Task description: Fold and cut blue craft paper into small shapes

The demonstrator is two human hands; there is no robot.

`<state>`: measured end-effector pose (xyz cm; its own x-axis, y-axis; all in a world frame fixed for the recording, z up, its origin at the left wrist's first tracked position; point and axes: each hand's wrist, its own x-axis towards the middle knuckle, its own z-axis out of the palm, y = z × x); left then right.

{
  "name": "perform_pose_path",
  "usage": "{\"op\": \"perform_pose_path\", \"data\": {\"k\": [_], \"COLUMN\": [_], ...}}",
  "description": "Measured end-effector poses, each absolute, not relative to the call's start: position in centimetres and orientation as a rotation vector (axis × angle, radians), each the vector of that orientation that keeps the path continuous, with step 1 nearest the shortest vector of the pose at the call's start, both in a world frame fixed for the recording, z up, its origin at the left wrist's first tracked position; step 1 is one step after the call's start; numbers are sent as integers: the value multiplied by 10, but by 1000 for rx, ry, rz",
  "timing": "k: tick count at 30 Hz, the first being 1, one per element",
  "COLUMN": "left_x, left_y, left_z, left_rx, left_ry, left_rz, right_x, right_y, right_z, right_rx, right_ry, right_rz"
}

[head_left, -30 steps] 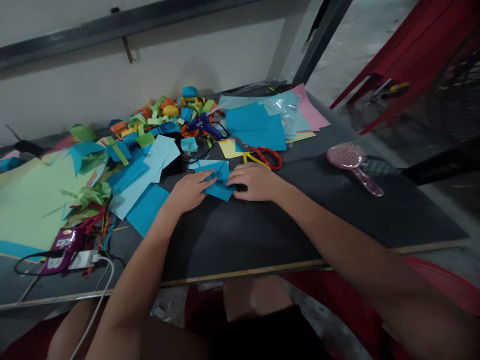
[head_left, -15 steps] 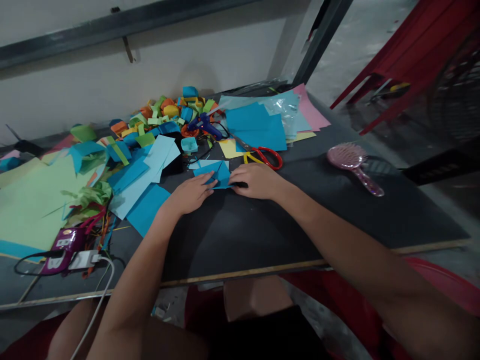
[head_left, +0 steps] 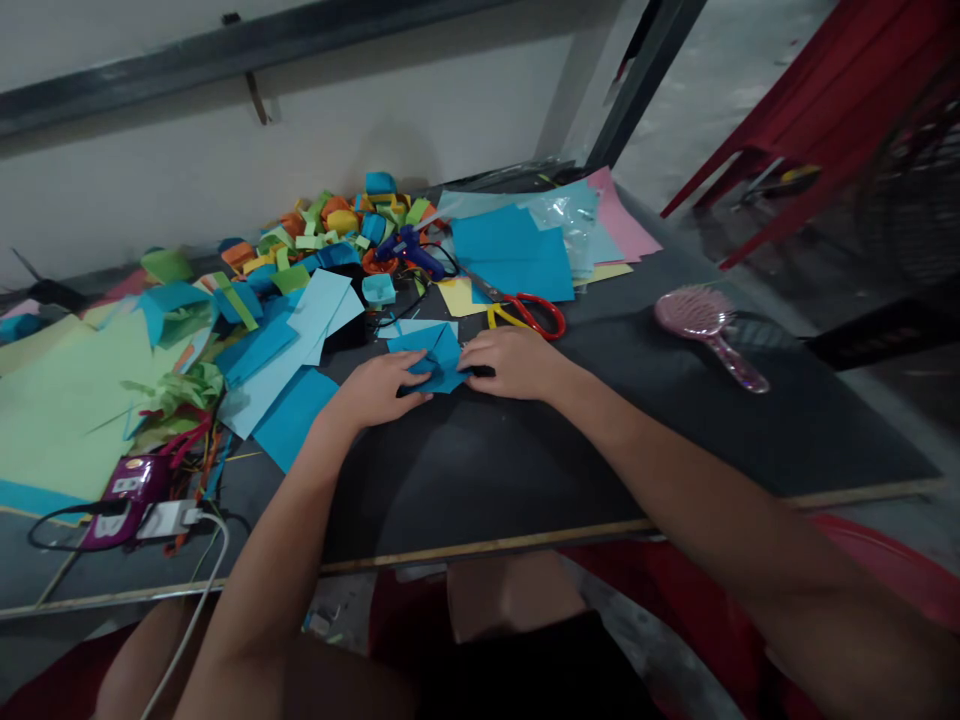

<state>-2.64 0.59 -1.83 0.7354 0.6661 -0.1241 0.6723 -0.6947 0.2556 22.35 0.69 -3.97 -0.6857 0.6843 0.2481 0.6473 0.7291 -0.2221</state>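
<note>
A folded sheet of blue paper (head_left: 448,372) lies on the dark table, its creases showing and a flap pointing down toward me. My left hand (head_left: 379,388) holds the paper's left side, fingers over it and thumb lower, near its front edge. At the right edge, my right hand (head_left: 510,362) grips the paper with bent fingers; its fingertips are partly hidden. A light blue strip (head_left: 405,326) shows just behind the folded sheet. Scissors (head_left: 534,314) with red and yellow handles lie beyond my right hand.
Colourful paper pieces (head_left: 337,220) are heaped along the wall beside a blue glue gun (head_left: 411,250). Blue sheets (head_left: 517,255) lie behind the scissors. A pink hairbrush (head_left: 697,312) rests at right. Green sheets (head_left: 60,400) and a purple power strip (head_left: 135,490) with cables occupy the left.
A front flap of the blue paper has come down toward me into a point. My left thumb and fingers have spread slightly apart; my right hand has barely moved.
</note>
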Motion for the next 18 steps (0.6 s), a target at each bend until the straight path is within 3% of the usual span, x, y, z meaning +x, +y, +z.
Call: {"op": "perform_pose_path", "data": {"k": [18], "left_x": [-27], "left_y": [3], "left_z": [-8], "left_rx": [2583], "left_ry": [1012], "left_rz": [1], "right_x": [225], "right_y": [5], "right_z": [-37], "right_rx": [-1060], "right_ry": [-2611], "right_rz": [249]}}
